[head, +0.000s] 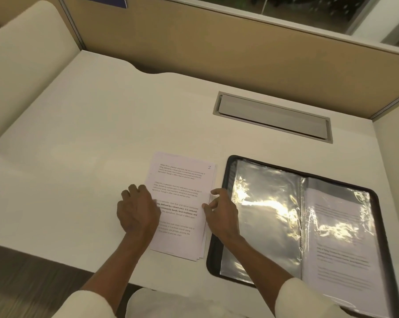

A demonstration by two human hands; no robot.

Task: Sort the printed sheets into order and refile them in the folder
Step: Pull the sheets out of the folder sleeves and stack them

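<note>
A small stack of printed sheets (180, 196) lies on the white desk, the top one marked with a handwritten 7 at its upper right corner. My left hand (137, 210) rests on the stack's left edge with its fingers curled over the paper. My right hand (219, 211) pinches the stack's right edge between thumb and fingers. To the right lies an open black zip folder (223, 226) with shiny clear plastic sleeves (265, 214). One printed sheet (340, 244) sits inside the sleeve on the folder's right page.
A grey cable hatch (271, 117) is set into the desk (90, 145) behind the folder. Tan partition panels (193, 40) stand along the back and right side. A cream chair back (26, 53) stands at the left. The desk's front edge runs just below the stack.
</note>
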